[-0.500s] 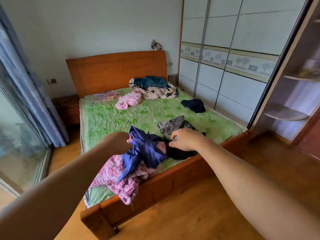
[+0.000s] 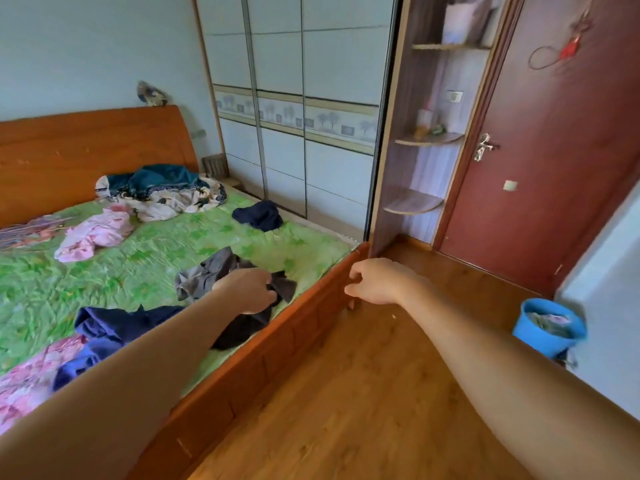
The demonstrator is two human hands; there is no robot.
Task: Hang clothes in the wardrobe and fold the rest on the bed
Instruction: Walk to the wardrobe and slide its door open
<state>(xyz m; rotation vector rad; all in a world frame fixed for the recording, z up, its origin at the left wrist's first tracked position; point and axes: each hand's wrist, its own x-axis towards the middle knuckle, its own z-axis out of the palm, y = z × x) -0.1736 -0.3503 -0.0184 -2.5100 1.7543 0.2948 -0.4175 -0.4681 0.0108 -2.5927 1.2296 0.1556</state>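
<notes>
My left hand (image 2: 251,289) reaches over the bed's foot end and grips a dark grey garment (image 2: 207,271) lying on the green bedspread (image 2: 149,251). My right hand (image 2: 375,280) hovers over the wooden footboard (image 2: 304,317) with loosely curled fingers, holding nothing. A navy garment (image 2: 114,323) and a pink floral one (image 2: 27,379) lie at the near left. Further up the bed are a pink garment (image 2: 93,233), a dark blue one (image 2: 259,214) and a teal and cream heap (image 2: 162,188). The wardrobe (image 2: 294,98) has its sliding doors shut.
Corner shelves (image 2: 426,140) stand at the wardrobe's end beside a dark red door (image 2: 554,150). A blue bucket (image 2: 547,327) sits on the wood floor at the right. The wooden headboard (image 2: 86,150) backs the bed.
The view has swung right. My left hand has moved from the navy garment to the dark grey one. My right hand has left the clothes and now hangs over the footboard.
</notes>
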